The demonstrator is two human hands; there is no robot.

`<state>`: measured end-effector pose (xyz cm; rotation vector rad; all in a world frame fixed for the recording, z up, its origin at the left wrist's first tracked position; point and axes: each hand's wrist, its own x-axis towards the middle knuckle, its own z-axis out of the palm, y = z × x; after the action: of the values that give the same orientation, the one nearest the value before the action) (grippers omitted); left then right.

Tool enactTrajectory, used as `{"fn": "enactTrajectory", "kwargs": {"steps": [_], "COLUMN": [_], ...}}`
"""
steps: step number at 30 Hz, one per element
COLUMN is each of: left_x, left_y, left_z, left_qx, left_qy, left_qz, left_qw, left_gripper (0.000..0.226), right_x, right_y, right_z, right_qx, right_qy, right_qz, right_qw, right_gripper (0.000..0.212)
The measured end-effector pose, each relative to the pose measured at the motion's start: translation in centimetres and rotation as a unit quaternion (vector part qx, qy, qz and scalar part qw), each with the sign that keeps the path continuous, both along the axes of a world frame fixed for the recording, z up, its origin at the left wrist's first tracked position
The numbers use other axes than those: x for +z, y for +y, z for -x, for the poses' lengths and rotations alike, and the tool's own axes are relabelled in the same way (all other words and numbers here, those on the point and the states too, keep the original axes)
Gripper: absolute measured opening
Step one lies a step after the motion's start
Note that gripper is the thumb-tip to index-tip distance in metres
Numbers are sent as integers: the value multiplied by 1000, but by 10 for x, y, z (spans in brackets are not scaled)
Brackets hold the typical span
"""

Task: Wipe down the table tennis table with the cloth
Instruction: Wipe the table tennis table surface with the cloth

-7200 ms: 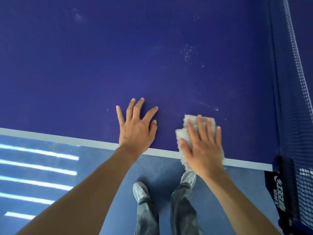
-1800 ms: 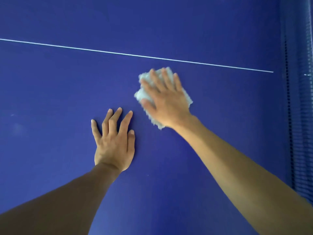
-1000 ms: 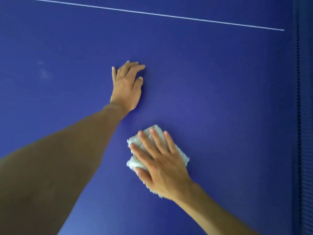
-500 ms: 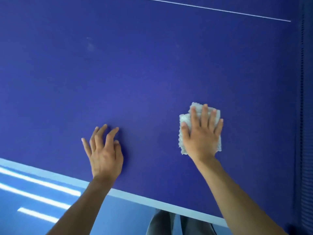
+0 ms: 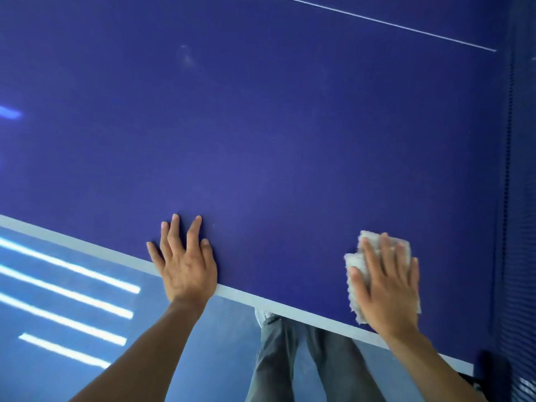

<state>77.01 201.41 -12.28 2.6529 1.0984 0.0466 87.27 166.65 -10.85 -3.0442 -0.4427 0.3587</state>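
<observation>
The dark blue table tennis table (image 5: 261, 134) fills most of the view, its white edge stripe running along the near side. A folded pale grey cloth (image 5: 355, 271) lies flat on the table close to that near edge. My right hand (image 5: 387, 288) presses down on the cloth with straight, spread fingers. My left hand (image 5: 184, 262) rests flat on the table at the near edge, fingers spread, holding nothing. A faint smudge (image 5: 188, 58) shows on the far part of the surface.
The net (image 5: 522, 198) runs along the right side, with its dark post clamp (image 5: 493, 375) at the near corner. A thin white centre line (image 5: 385, 23) crosses the far top. My legs and a shoe (image 5: 266, 316) stand on the blue floor below the edge.
My right hand has drawn the cloth back from near the centre line to the near edge. My left hand has also moved back to the edge.
</observation>
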Motion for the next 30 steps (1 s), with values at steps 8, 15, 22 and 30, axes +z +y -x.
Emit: {"fn": "enactTrajectory", "kwargs": {"steps": [8,15,22,30], "left_x": [-1,7,15,6], "left_y": [0,-17,-161,-283], "left_z": [1,-3,-28,-45], "left_qx": [0,12,-127,-173], "left_qy": [-18,-11,-55,-23], "left_qz": [-15,-11,34,42], "left_qw": [1000,1000,990,984], "left_gripper": [52,45,48,46], "right_x": [-6,-18,-7,-9], "right_y": [111,77,-94,-59], "right_z": [-31,50,6,-118], "right_qx": [-97,207,-47,-131], "right_qy": [-30,-18,9,10], "right_qz": [-59,-96,-9,-38], "right_qw": [993,973,999,991], "right_gripper": [70,65,67,68]}}
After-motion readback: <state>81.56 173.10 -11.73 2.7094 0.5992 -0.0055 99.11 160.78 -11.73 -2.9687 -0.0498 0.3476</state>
